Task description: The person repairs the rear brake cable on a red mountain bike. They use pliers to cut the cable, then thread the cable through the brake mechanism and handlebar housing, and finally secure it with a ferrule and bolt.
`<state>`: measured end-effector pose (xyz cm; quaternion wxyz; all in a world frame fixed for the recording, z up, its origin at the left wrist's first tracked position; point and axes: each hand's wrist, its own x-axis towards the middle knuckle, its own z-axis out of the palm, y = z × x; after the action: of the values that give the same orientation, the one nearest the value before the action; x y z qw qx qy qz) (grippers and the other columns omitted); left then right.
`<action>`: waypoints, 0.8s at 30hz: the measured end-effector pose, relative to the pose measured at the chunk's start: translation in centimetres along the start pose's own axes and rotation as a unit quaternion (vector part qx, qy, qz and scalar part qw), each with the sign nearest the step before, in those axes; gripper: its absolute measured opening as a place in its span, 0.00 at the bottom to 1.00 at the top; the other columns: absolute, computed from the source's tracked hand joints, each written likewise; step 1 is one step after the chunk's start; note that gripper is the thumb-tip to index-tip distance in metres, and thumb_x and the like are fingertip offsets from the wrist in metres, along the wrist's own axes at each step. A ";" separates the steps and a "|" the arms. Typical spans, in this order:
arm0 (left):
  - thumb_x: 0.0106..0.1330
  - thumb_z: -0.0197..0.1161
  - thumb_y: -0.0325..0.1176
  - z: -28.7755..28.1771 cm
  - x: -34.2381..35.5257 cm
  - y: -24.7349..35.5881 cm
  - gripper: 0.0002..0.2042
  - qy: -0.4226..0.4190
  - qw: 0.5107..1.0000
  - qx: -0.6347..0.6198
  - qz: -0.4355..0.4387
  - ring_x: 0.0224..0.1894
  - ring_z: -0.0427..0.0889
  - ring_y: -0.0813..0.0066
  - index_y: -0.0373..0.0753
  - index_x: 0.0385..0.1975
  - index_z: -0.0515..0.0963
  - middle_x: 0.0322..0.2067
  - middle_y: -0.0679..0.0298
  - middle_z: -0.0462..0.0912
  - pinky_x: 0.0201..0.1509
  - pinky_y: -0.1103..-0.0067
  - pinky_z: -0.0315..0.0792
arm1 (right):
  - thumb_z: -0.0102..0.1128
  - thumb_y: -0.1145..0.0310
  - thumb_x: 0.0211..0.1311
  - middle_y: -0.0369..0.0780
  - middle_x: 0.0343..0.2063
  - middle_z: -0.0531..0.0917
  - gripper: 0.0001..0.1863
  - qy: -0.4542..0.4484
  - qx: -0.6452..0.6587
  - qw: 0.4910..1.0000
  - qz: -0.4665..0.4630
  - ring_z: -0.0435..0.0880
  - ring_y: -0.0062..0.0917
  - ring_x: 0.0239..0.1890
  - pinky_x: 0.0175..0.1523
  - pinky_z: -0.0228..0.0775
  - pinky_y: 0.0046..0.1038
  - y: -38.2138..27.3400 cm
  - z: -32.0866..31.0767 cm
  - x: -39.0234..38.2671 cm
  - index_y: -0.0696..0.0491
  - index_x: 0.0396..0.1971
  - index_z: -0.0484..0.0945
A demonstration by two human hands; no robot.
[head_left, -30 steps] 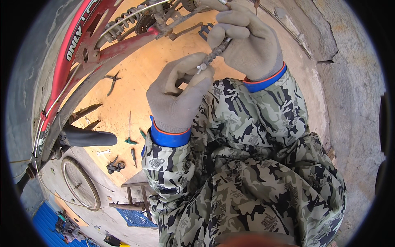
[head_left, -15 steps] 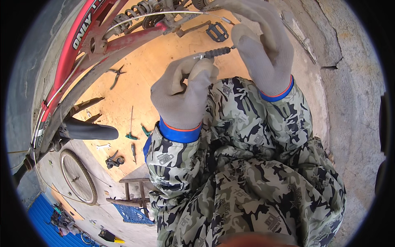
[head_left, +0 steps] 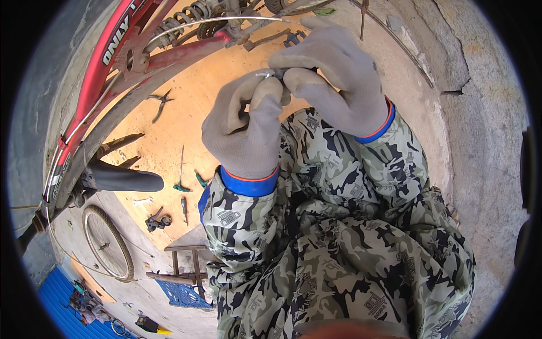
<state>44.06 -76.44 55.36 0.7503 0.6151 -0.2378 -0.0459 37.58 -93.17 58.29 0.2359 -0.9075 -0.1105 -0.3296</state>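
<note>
Head view, looking down. Two gloved hands meet at chest height over a bench with an orange top (head_left: 186,107). The left hand (head_left: 248,127) and the right hand (head_left: 333,79) each pinch, between thumb and forefinger, one small metal part (head_left: 270,73); the fingers are curled narrow around it, the hands touching at the fingertips. The part appears held up close so that both hands can work its ends, though most of it is hidden by the gloves and its kind cannot be told. Both camouflage sleeves (head_left: 339,226) end in blue cuffs.

A red bicycle frame (head_left: 107,62) lies across the upper left, its coil spring (head_left: 186,17) at the top edge and its black saddle (head_left: 121,179) pointing right, so the frame seems tipped over for repair. Hand tools lie loose on the bench within reach: one pair of pliers (head_left: 160,103), one green-handled screwdriver (head_left: 180,169), and several smaller tools beside it, too small to count surely. One spare wheel (head_left: 107,243) lies on the floor below, near one wooden stool (head_left: 183,263) and one blue crate (head_left: 180,295).
</note>
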 end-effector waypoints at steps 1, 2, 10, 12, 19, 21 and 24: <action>0.67 0.66 0.27 0.0 0.1 -0.1 0.10 0.018 0.999 -0.030 0.004 0.31 0.85 0.74 0.25 0.40 0.81 0.32 0.54 0.87 0.36 0.80 0.79 | 0.62 0.68 0.60 0.39 0.36 0.88 0.12 0.003 -0.022 1.000 -0.008 0.85 0.36 0.42 0.67 0.68 0.48 -0.1 0.0 0.1 0.55 0.41 0.86; 0.67 0.65 0.27 0.1 0.1 -0.1 0.10 0.036 0.998 -0.059 0.009 0.31 0.85 0.73 0.24 0.40 0.81 0.32 0.54 0.87 0.36 0.80 0.78 | 0.62 0.67 0.60 0.38 0.35 0.88 0.11 0.009 -0.047 0.999 -0.019 0.85 0.35 0.41 0.67 0.68 0.49 -0.2 0.1 0.1 0.54 0.40 0.86; 0.73 0.65 0.36 -0.2 0.7 -0.8 0.16 0.023 0.997 -0.079 0.001 0.32 0.86 0.63 0.24 0.43 0.78 0.37 0.47 0.86 0.38 0.71 0.81 | 0.61 0.59 0.65 0.37 0.31 0.84 0.10 0.011 -0.058 0.998 -0.034 0.81 0.36 0.37 0.53 0.67 0.44 0.3 0.7 0.2 0.50 0.34 0.83; 0.73 0.64 0.36 -0.2 0.9 -0.9 0.16 0.020 0.992 -0.124 0.001 0.32 0.87 0.63 0.24 0.43 0.78 0.36 0.47 0.86 0.38 0.71 0.81 | 0.61 0.56 0.67 0.37 0.31 0.83 0.11 0.021 -0.052 0.998 -0.031 0.80 0.37 0.36 0.46 0.68 0.41 0.5 0.9 0.0 0.48 0.33 0.83; 0.74 0.59 0.32 -1.1 1.2 -0.4 0.16 -0.062 0.975 -0.199 -0.078 0.34 0.86 0.65 0.22 0.51 0.78 0.36 0.48 0.86 0.43 0.72 0.81 | 0.59 0.69 0.64 0.42 0.38 0.86 0.10 -0.008 0.015 1.000 0.021 0.83 0.43 0.46 0.58 0.74 0.42 -0.1 0.5 -0.7 0.59 0.40 0.83; 0.74 0.58 0.32 -1.2 1.3 -0.4 0.18 -0.071 0.973 -0.212 -0.051 0.37 0.86 0.64 0.22 0.54 0.77 0.38 0.48 0.86 0.46 0.72 0.81 | 0.59 0.69 0.66 0.44 0.39 0.86 0.11 -0.006 0.028 0.999 0.038 0.84 0.41 0.45 0.56 0.75 0.38 -0.2 0.2 -0.7 0.60 0.42 0.82; 0.72 0.58 0.29 -1.1 1.6 -0.7 0.18 -0.065 0.976 -0.206 -0.012 0.42 0.85 0.66 0.22 0.57 0.76 0.42 0.49 0.85 0.52 0.73 0.80 | 0.56 0.69 0.69 0.46 0.40 0.86 0.13 -0.017 0.067 0.995 0.075 0.85 0.35 0.44 0.54 0.76 0.33 -0.2 0.1 -0.9 0.63 0.46 0.81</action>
<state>46.06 -76.23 55.05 0.8433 0.4460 -0.2637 -0.1428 36.92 -93.01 57.71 0.3186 -0.9006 -0.0682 -0.2876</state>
